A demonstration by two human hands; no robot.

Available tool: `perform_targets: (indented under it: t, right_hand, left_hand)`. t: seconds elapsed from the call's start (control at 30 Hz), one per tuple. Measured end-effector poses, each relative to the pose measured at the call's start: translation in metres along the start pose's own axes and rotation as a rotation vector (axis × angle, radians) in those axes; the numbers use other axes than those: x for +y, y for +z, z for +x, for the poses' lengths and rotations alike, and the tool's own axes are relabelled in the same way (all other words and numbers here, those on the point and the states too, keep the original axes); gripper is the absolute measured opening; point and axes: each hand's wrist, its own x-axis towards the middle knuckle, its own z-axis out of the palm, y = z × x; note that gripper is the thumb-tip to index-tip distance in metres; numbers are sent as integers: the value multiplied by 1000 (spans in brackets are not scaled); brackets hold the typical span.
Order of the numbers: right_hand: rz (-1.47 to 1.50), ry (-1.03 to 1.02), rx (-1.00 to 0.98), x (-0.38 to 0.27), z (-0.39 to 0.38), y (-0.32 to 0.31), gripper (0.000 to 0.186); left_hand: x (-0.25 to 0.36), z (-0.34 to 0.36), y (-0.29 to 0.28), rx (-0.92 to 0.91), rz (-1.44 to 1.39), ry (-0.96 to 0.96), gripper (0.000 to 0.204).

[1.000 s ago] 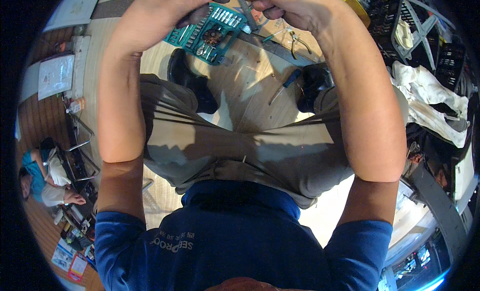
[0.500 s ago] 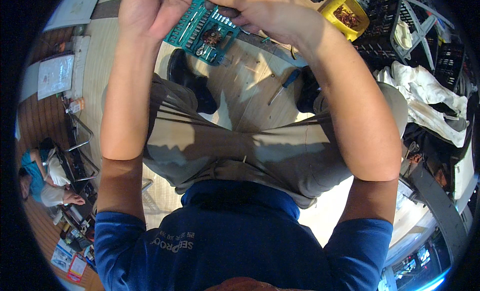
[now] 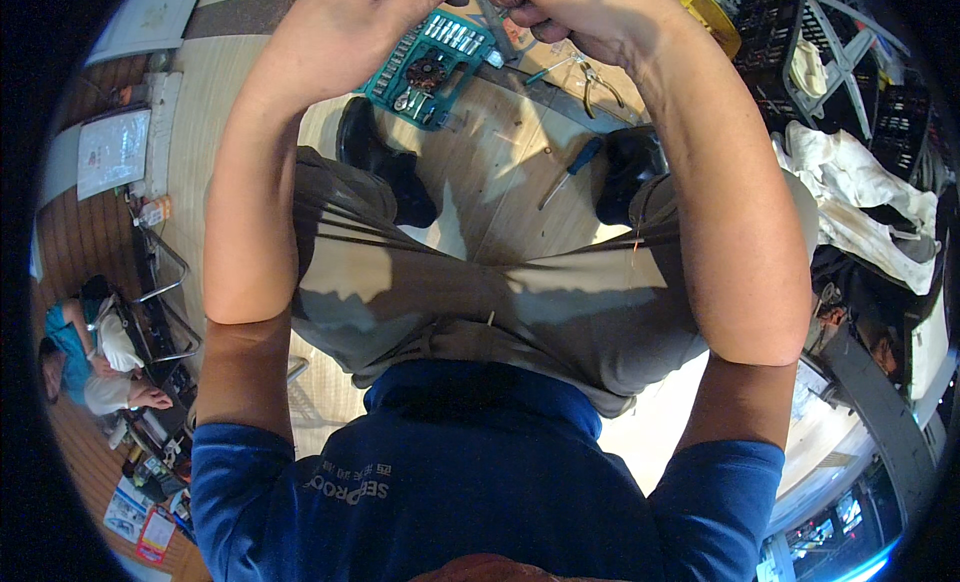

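Working close to the green socket case (image 3: 456, 54), I held my left hand (image 3: 350, 32) and right hand (image 3: 592, 18) near each other.
Both were partly curled, cut off above, so I couldn't tell what they pinched. A round dark part (image 3: 427, 72) lay on the case. It looked like close handwork, probably calling next for a steady grip.

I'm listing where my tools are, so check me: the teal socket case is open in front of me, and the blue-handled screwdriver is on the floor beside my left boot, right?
Wrong boot: the head view shows the blue-handled screwdriver on the floor beside your right boot. The teal socket case is open in front of you, as you said.
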Motion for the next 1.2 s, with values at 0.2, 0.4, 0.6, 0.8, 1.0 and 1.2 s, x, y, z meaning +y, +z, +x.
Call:
perform_targets:
  t: [0.2, 0.4, 0.6, 0.8, 1.0, 1.2]
  right_hand:
    - [237, -15, -30, 8, 7, 4, 27]
    - [551, -74, -70, 23, 23, 41, 24]
    - [176, -140, -136, 29, 18, 29, 28]
    - [-159, -181, -64, 4, -4, 13, 40]
    - [-172, -249, -86, 31, 25, -2, 40]
    - [667, 20, -408, 12, 14, -4, 24]
  left_hand:
    - [24, 7, 9, 296, -1, -323, 21]
    - [-15, 15, 13, 448, -1207, -188, 30]
    - [-24, 11, -2, 433, -1453, -131, 33]
    - [-15, -6, -30, -256, -1245, -49, 24]
    - [0, -3, -6, -186, -206, -255, 20]
    - [-32, 10, 17, 356, -1009, -282, 28]
